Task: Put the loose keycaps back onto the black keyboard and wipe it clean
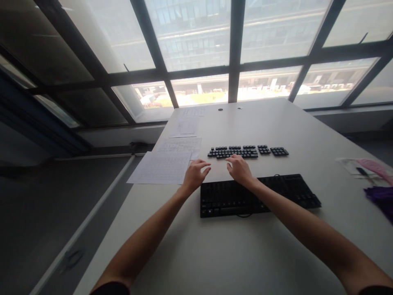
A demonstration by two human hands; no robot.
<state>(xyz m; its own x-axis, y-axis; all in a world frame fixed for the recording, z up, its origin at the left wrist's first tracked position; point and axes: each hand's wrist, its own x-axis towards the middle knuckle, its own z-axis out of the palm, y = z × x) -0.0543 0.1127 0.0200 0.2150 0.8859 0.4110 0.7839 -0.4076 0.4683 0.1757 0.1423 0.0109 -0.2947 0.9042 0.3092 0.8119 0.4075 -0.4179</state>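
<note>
We note an oblong black plastic keyboard (225,200), blocky keys (237,153) rowed beyond; our left hand (194,175) and right hand (240,170) hover near, released, fingers parted. Beneath: smooth white table (239,254); ahead: dark-framed windows (196,35).

Print on papers (162,167) illegible, keyboard (227,197) legends unreadable

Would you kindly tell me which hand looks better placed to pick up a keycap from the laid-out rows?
Probably the right hand: it appears close to the near edge of the loose keycaps, while the left hand is off to the left, beside the papers.
</note>
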